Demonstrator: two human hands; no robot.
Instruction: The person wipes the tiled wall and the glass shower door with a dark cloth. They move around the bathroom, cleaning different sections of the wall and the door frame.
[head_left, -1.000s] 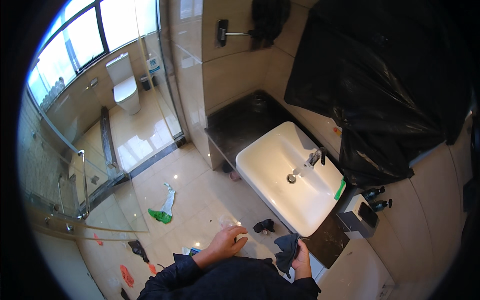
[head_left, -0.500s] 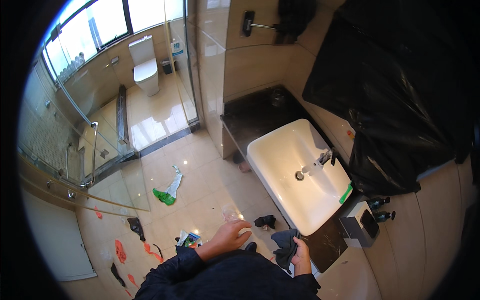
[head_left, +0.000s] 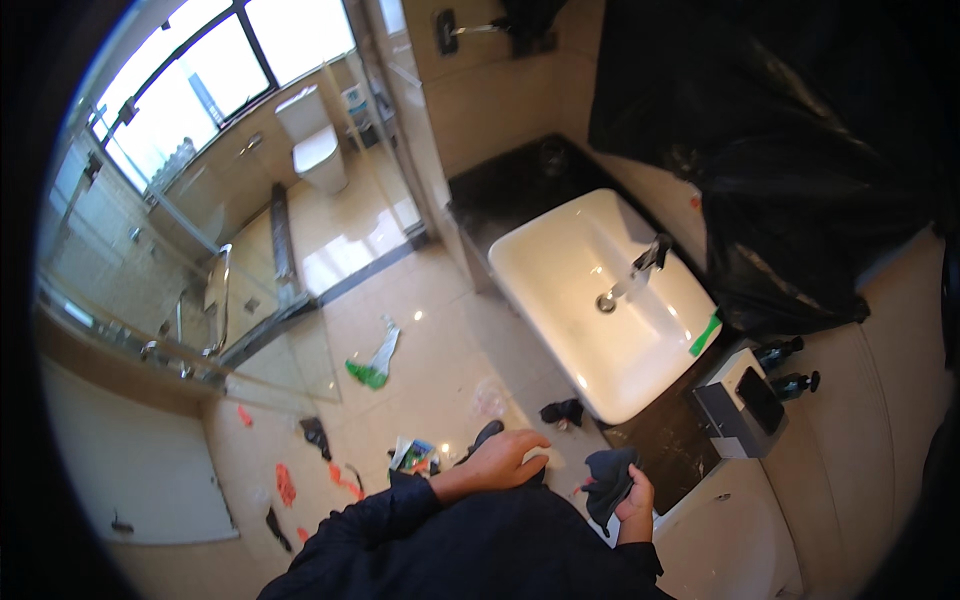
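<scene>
In the head view, the right hand (head_left: 632,500) is closed around a dark cloth (head_left: 608,477), which bunches up above the fist and hangs just beside the front edge of the black counter (head_left: 520,185). The left hand (head_left: 503,459) is held in front of the body with its fingers curled loosely, close to the cloth but apart from it; something pale shows at the fingertips, and I cannot tell whether the hand grips it or is simply half open. Both dark sleeves come up from the lower edge. A white rectangular sink (head_left: 600,300) sits on the counter, with a chrome tap (head_left: 645,262) at its far rim and a green object (head_left: 704,334) lying at its right edge. Near the right hand, a grey and black box (head_left: 738,405) rests on the counter, with two dark pump bottles (head_left: 785,366) just beyond it. A large black plastic sheet (head_left: 790,150) covers the wall above the sink. On the beige tiled floor (head_left: 440,330) lie scattered scraps, among them a green and white wrapper (head_left: 374,358), red bits (head_left: 285,484) and a dark rag (head_left: 562,411) near the sink. A glass partition (head_left: 230,290) closes off the area with a white toilet (head_left: 312,140) under the window.
</scene>
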